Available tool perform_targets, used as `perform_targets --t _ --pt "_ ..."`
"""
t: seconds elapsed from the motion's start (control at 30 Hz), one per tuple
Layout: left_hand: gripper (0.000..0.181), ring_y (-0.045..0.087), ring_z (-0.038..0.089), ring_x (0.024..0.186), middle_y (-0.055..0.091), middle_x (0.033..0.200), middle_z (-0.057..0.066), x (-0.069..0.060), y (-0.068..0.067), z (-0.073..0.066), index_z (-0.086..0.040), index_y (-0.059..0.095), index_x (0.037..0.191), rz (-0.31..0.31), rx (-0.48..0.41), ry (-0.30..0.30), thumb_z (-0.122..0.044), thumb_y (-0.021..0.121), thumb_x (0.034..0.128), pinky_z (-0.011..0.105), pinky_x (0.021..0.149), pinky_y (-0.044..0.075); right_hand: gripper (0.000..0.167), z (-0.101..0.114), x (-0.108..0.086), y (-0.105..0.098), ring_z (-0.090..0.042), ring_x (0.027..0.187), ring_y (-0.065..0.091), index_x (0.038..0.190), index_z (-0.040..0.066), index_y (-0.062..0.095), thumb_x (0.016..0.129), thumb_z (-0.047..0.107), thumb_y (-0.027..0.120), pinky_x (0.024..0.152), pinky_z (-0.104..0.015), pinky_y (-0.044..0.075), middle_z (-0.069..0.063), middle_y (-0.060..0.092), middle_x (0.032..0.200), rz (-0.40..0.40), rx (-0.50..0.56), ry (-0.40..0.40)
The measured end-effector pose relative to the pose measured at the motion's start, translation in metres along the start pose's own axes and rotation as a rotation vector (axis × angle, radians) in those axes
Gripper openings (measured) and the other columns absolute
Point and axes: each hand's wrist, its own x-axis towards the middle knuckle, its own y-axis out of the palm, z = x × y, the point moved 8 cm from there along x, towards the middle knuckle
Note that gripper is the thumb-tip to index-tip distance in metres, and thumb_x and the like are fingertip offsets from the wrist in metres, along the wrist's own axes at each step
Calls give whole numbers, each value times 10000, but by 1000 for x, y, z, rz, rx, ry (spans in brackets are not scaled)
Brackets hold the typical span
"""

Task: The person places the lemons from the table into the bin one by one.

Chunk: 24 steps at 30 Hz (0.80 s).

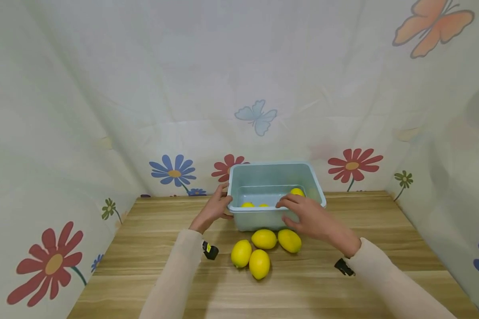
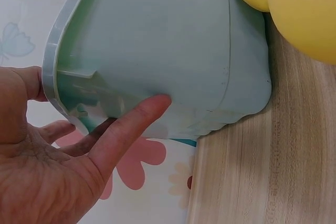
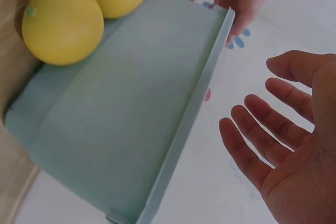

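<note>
A pale blue-green plastic bin (image 1: 239,217) stands at the back of the table. Its left front corner is held by my left hand (image 1: 213,209), one digit at the rim and another lying along the outer wall (image 2: 157,40). My right hand (image 1: 313,219) hovers at the front rim with spread, slightly bent fingers (image 3: 270,124) and nothing in them. Inside the bin a lemon (image 1: 297,192) shows at the right; the tops of two more show just behind the front wall. In front of the bin lie several lemons (image 1: 264,239), two of them close to its wall.
The wood-grain table (image 1: 315,283) runs toward me on both sides of the bin. A white sheet (image 1: 183,88) printed with flowers and butterflies hangs behind and at both sides. Black devices (image 1: 210,251) are strapped at both wrists.
</note>
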Motion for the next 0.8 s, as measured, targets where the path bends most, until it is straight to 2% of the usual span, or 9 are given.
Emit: perform_targets --t 0.2,0.3,0.57,0.73,0.8 --pt "587 512 458 1245 356 1490 268 -8 1 -11 -177 203 1545 32 8 -10 -192 449 1013 537 762 601 319 11 -12 10 -133 956 639 1160 171 650 858 220 739 824 -282 590 17 643 1154 18 -7 -13" --pt "585 521 448 1239 353 1493 272 -12 1 -16 -171 203 1546 38 20 -7 -185 448 1014 531 769 602 329 13 -17 17 -135 984 639 1178 177 643 869 251 727 859 -301 585 20 640 1178 51 -28 -6" --pt "577 468 485 1291 335 1510 265 -1 0 1 -218 216 1544 3 17 9 -234 457 1021 574 789 580 367 10 -30 34 -163 1053 630 1206 172 649 863 270 735 920 -362 568 11 640 1206 97 -24 29" --pt "603 481 496 1279 327 1521 272 1 0 2 -210 204 1552 1 9 19 -239 465 1009 630 827 539 399 3 -38 49 -194 1092 638 1247 169 643 870 267 731 941 -405 561 -11 640 1254 145 2 78" --pt "615 497 489 1260 333 1518 273 -1 0 -1 -194 187 1561 10 14 11 -224 457 1010 609 811 557 400 0 -40 54 -197 1099 640 1250 178 642 869 262 732 946 -412 560 -12 640 1266 159 13 96"
